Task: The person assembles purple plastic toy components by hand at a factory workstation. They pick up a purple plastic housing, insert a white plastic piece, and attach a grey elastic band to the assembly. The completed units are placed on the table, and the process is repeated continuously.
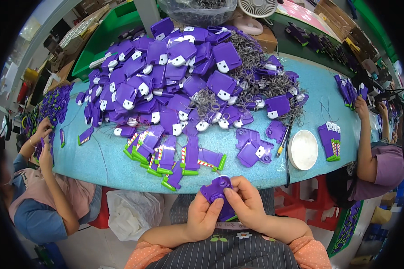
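Observation:
In front of my apron, at the table's near edge, I hold a purple plastic casing with a green strip at its lower end. My left hand grips its left side, thumb laid on its face. On the other side my right hand pinches the upper right part, near a round section. Just beyond lie several purple pieces with green ends and red-and-white striped bands. To their right are loose purple plates, one with a white tip.
A big heap of purple casings with white corners covers the blue table, with grey wire coils on its right. A white bowl stands beside a thin yellow-and-black tool. Co-workers sit left and right.

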Motion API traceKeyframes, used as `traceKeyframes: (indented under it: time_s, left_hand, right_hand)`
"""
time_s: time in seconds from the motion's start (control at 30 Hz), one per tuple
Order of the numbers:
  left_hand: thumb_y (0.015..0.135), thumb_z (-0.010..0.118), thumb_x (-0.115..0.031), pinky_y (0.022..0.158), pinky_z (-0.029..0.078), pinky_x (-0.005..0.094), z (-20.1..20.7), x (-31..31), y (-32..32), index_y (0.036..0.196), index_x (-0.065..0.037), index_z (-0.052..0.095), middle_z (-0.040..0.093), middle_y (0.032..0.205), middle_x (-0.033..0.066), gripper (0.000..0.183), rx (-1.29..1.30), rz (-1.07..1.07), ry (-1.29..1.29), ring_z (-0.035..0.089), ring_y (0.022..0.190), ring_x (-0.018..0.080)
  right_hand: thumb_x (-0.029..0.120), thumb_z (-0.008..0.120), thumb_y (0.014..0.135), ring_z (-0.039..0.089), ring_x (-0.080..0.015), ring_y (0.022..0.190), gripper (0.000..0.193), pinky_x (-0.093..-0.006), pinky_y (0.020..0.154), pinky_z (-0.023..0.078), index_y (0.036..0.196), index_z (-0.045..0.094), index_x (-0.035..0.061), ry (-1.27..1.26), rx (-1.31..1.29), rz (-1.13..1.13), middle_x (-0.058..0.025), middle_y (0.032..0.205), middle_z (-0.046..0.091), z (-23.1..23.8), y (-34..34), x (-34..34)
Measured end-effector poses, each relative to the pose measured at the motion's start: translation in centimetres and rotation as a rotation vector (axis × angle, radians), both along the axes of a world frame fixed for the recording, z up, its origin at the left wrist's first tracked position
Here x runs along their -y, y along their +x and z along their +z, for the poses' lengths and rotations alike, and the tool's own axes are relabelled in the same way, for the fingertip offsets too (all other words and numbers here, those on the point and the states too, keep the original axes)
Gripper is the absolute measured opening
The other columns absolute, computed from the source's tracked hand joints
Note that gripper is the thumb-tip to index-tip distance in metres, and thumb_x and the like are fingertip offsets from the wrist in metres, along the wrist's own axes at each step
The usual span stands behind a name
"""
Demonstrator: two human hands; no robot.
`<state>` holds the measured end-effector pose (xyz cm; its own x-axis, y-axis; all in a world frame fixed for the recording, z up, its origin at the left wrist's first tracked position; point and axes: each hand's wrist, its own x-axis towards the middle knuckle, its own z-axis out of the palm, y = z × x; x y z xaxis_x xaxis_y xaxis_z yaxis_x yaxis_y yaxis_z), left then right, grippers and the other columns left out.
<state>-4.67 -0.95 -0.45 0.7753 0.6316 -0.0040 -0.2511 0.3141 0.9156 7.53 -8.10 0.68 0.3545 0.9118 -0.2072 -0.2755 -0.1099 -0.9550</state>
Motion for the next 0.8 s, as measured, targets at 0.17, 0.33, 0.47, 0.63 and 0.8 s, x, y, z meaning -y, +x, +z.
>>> traceKeyframes:
  time_s: [0.17,0.33,0.47,0.63,0.8]
  left_hand:
    - [0.096,0.036,-0.007,0.093,0.043,0.0350,0.6,-1.1,-0.6,0.126,0.004,0.033,0.050,0.122,0.0203,0.032,0.083,-0.167,-0.256,0.056,0.106,0.0254]
    - [0.096,0.036,-0.006,0.093,0.044,0.0368,0.9,-1.6,-0.4,0.126,0.004,0.033,0.049,0.123,0.0215,0.032,0.029,-0.191,-0.268,0.055,0.109,0.0275]
    - [0.096,0.036,-0.007,0.092,0.045,0.0377,0.8,-1.3,-0.9,0.127,0.003,0.031,0.050,0.123,0.0213,0.033,0.024,-0.208,-0.221,0.056,0.108,0.0275]
    - [0.096,0.038,-0.011,0.088,0.048,0.0371,0.7,-2.2,-1.1,0.127,0.001,0.031,0.047,0.126,0.0213,0.035,0.054,-0.067,-0.317,0.058,0.104,0.0286]
    - [0.094,0.042,-0.013,0.082,0.051,0.0369,0.9,-2.2,1.6,0.126,0.000,0.033,0.043,0.130,0.0234,0.036,0.098,-0.135,-0.487,0.061,0.097,0.0277]
  right_hand:
    - [0.008,0.059,0.086,0.050,-0.0045,0.062,0.017,-0.0205,0.055,0.040,0.100,0.055,0.0002,0.093,0.496,0.032,-0.0005,0.072,0.054,2.6,5.2,-2.6]
    - [0.015,0.067,0.076,0.058,-0.0260,0.059,0.018,-0.0360,0.052,0.045,0.083,0.058,0.0006,0.013,1.401,-0.176,-0.0102,0.071,0.056,2.5,9.2,-8.9]
    - [0.016,0.065,0.077,0.054,-0.0340,0.056,0.018,-0.0411,0.054,0.044,0.074,0.054,0.0017,-0.184,1.464,-0.068,-0.0142,0.069,0.056,0.8,8.7,-9.8]
    - [0.019,0.062,0.084,0.050,-0.0168,0.053,0.020,-0.0280,0.049,0.037,0.075,0.054,0.0035,-0.081,0.363,-0.026,-0.0038,0.066,0.054,1.2,7.3,-3.1]
    - [0.020,0.058,0.089,0.042,-0.0062,0.055,0.019,-0.0191,0.050,0.031,0.078,0.054,0.0051,-0.032,-0.489,-0.037,0.0019,0.067,0.050,-0.7,3.6,0.9]
